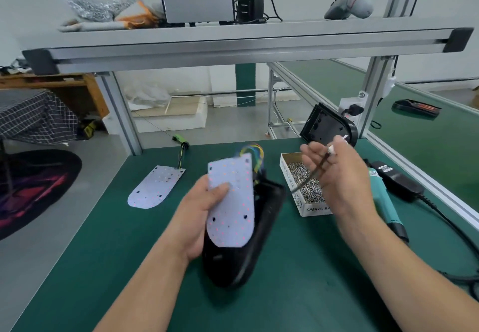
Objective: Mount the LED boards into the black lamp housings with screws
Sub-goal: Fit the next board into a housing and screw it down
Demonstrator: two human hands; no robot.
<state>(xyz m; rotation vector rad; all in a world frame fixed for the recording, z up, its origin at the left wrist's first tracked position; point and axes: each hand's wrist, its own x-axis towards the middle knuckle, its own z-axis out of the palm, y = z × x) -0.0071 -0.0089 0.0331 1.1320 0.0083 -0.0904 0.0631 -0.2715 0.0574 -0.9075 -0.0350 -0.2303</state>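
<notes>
Leftmost, a dark round rug (33, 189) with red print lies on the grey floor beside a checked cloth (33, 116). An aluminium-profile shelf (233, 43) spans the top. The surface (103, 254) is a matte green mat.

A spare LED board (156, 187), flat, white, one end rounded and dotted with small LEDs, lies on the mat at left-centre with a thin lead at its far end.

The left hand (199, 217) grips a second LED board (232, 202), thumb pressed on its face and fingers curled behind. This board is tilted up over a glossy black lamp housing (246, 241) on the mat. Coloured wires (255, 155) loop from the board's far end.

Next comes an open cardboard box (298, 199) full of small shiny screws (308, 183). The right hand (342, 176), blurred, pinches a thin dark cable (309, 177) ending in a white connector (331, 148).

Behind it, another black housing (326, 124) stands tilted against the frame post. A teal electric screwdriver (383, 202) and a black power adapter (399, 178) lie at the right.
</notes>
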